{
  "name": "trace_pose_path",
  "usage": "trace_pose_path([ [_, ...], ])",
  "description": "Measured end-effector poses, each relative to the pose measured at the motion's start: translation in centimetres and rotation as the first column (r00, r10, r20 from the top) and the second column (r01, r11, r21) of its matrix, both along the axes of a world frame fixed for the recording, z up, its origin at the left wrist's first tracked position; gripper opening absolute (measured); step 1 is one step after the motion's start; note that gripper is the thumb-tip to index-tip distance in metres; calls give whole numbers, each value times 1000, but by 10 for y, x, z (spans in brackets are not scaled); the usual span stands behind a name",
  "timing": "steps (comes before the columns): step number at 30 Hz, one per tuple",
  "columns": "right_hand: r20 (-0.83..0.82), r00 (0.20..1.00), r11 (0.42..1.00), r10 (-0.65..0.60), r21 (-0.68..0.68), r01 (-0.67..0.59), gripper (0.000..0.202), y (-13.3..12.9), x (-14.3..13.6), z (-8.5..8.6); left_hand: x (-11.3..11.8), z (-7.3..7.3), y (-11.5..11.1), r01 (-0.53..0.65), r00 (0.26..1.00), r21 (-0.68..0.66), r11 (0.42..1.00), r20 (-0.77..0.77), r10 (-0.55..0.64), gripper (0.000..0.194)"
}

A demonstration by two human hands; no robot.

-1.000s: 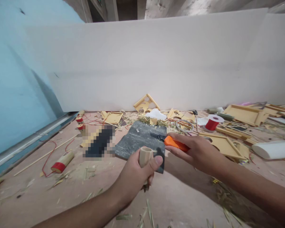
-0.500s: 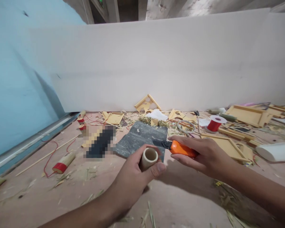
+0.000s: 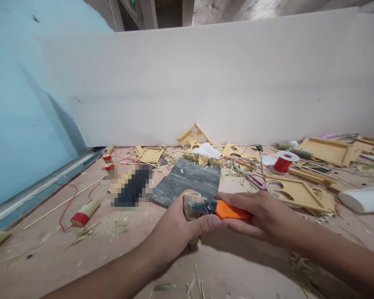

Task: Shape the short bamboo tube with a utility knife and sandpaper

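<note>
My left hand [image 3: 183, 226] is wrapped round a short bamboo tube [image 3: 191, 200], its open end pointing up and slightly tilted. In my right hand [image 3: 252, 211] is a utility knife [image 3: 232, 210] with an orange handle and a dark blade. The blade lies across the near side of the tube, just below its rim and above my left thumb; whether it touches the tube I cannot tell. Behind the hands a dark grey slab [image 3: 190, 178] rests on the work surface. The lower part of the tube is mostly hidden by my left hand.
Left of my hands lies a bamboo piece with a red band [image 3: 84, 211] and red string. To the right are a red thread spool [image 3: 283, 162], a tape roll [image 3: 245, 165], cut wooden frames [image 3: 302, 193] and a white roll [image 3: 364, 199]. Shavings litter the surface before a pale board [image 3: 205, 87].
The knife has moved left and down, from beside the tube to across its near side. The tube has tilted, so its opening looks narrower and more of its side shows.
</note>
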State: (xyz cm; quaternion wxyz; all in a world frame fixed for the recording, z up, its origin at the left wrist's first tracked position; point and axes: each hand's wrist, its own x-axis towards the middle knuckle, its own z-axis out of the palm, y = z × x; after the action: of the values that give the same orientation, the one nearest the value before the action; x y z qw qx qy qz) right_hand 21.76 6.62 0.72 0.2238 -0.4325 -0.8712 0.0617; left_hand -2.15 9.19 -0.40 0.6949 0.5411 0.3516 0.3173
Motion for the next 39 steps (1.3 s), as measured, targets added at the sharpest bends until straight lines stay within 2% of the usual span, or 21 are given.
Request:
trace_pose_path([
  [7,-25,999,993,26,-114,-29,40,-1,-8,6,2,-6,-1,-6,1000,-6,1000,-29,6,56],
  [10,21,1000,999,0,-32,1,40,-4,-7,1,3,-6,-2,-11,997,29,1000,-77,14,54],
  [13,110,987,978,-116,186,94,44,-8,-9,-9,4,-6,-2,-37,993,59,998,-112,43,54],
  [15,131,973,953,-192,261,153,45,-9,-12,-14,5,-6,0,-65,987,41,997,-142,71,54],
  [18,89,938,924,-336,227,309,43,-4,-15,-14,8,-7,2,-131,974,4,991,-187,130,58],
  [21,70,888,877,-455,207,434,42,4,-11,-8,9,-8,3,-165,963,33,986,-209,169,61],
  [23,65,899,891,-432,181,415,42,7,-7,-4,9,-9,4,-148,962,87,985,-218,164,58],
  [28,-4,975,975,-221,5,221,43,4,-3,4,4,-13,6,-92,973,130,987,-198,116,54],
  [31,-14,995,990,-94,-109,92,39,1,-5,7,2,-14,7,-44,985,132,990,-158,65,54],
  [34,-23,1000,981,2,-194,-6,37,1,-7,9,3,-13,5,-20,992,122,992,-118,35,54],
  [36,-22,1000,979,15,-201,-19,38,1,-8,9,5,-12,4,-23,992,127,992,-116,38,54],
  [39,29,999,989,-30,-144,34,40,-2,-10,5,5,-11,4,-27,991,133,991,-127,44,51],
])
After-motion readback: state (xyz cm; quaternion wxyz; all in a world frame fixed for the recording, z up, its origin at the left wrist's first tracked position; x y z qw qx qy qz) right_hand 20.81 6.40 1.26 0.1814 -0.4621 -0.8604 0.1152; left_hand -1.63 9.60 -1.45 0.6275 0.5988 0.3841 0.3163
